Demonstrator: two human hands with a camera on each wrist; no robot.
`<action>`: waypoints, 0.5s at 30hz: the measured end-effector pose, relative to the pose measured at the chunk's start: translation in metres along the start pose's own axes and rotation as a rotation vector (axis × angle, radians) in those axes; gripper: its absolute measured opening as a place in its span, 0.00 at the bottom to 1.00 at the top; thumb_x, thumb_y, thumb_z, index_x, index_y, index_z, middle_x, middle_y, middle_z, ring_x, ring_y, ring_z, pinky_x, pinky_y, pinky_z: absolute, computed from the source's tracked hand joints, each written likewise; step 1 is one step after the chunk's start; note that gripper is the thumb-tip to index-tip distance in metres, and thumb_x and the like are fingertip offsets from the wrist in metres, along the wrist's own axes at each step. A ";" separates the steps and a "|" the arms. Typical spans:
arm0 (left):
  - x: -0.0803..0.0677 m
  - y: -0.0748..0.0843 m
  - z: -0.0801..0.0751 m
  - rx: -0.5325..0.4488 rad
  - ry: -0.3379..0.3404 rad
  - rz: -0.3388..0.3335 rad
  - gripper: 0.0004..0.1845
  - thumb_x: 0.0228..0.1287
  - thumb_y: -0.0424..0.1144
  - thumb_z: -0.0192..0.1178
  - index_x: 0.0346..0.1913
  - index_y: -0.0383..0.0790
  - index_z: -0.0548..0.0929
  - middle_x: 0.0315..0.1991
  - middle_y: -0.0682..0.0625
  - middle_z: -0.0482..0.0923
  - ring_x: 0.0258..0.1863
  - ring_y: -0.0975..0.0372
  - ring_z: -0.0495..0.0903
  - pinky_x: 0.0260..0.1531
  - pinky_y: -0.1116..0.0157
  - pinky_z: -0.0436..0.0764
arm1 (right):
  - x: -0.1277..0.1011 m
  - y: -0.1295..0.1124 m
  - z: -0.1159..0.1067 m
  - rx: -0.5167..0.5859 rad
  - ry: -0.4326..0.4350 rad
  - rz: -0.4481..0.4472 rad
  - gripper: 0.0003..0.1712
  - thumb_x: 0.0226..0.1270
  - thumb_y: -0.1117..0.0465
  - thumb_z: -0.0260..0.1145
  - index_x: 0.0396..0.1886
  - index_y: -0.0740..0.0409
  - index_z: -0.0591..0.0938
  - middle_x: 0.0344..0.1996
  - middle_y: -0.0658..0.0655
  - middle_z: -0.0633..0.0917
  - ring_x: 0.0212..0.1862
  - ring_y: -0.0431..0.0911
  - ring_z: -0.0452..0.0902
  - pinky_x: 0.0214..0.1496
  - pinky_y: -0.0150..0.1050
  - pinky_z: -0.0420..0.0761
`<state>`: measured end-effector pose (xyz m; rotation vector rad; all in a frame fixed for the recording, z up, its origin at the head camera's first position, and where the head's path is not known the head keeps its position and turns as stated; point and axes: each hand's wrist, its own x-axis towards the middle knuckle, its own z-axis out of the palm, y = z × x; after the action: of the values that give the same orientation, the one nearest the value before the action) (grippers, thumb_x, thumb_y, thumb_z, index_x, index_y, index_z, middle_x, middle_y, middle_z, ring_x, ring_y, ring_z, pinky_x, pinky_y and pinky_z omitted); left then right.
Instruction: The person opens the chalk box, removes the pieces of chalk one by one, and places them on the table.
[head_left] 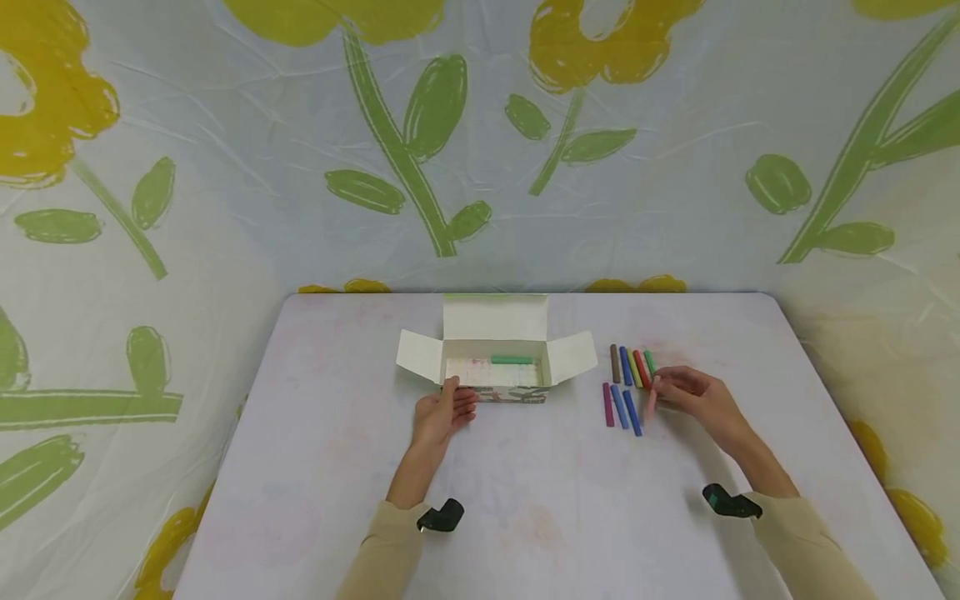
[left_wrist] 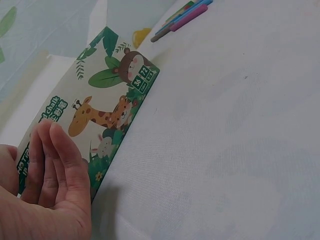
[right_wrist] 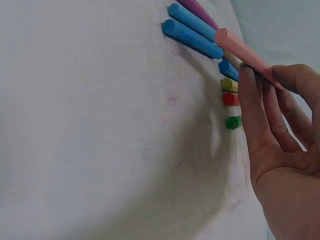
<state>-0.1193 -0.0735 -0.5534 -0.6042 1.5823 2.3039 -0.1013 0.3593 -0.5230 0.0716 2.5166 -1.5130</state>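
Observation:
An open chalk box (head_left: 525, 396) with animal pictures on its front stands at the table's middle; one green chalk stick (head_left: 512, 360) lies inside. My left hand (head_left: 438, 415) holds the box's front wall, thumb at the rim and fingers along the printed face (left_wrist: 102, 117). To the right, my right hand (head_left: 705, 404) pinches a pink chalk stick (right_wrist: 245, 52) between thumb and fingertips, tilted just above the table. Beside it lie two rows of chalk: a purple stick (head_left: 608, 405) and two blue sticks (head_left: 632, 413) in front; brown (head_left: 615, 364), blue, yellow, red (head_left: 641, 369) and green behind.
The box's side flaps (head_left: 572, 357) spread outward and its lid (head_left: 495, 317) stands up at the back. A pale table (head_left: 525, 517) bears faint coloured smudges. Behind it hangs a flower-printed cloth (head_left: 487, 150), which also runs along both sides.

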 end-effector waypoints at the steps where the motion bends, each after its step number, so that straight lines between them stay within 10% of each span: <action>1: 0.000 0.000 0.000 -0.005 0.002 0.000 0.22 0.78 0.47 0.57 0.42 0.25 0.83 0.32 0.46 0.86 0.30 0.64 0.84 0.35 0.69 0.86 | 0.000 0.002 0.001 -0.018 -0.003 -0.007 0.29 0.77 0.49 0.64 0.65 0.65 0.77 0.49 0.54 0.87 0.48 0.31 0.79 0.50 0.21 0.79; 15: -0.001 0.001 0.001 0.000 -0.003 -0.003 0.23 0.78 0.47 0.57 0.44 0.25 0.83 0.34 0.45 0.87 0.31 0.64 0.84 0.36 0.69 0.86 | 0.006 0.006 0.016 -0.182 -0.042 -0.048 0.22 0.75 0.55 0.68 0.57 0.68 0.81 0.46 0.64 0.87 0.41 0.43 0.82 0.41 0.28 0.82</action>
<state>-0.1193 -0.0732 -0.5515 -0.6027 1.5790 2.3020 -0.1034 0.3477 -0.5370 -0.0479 2.6270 -1.2808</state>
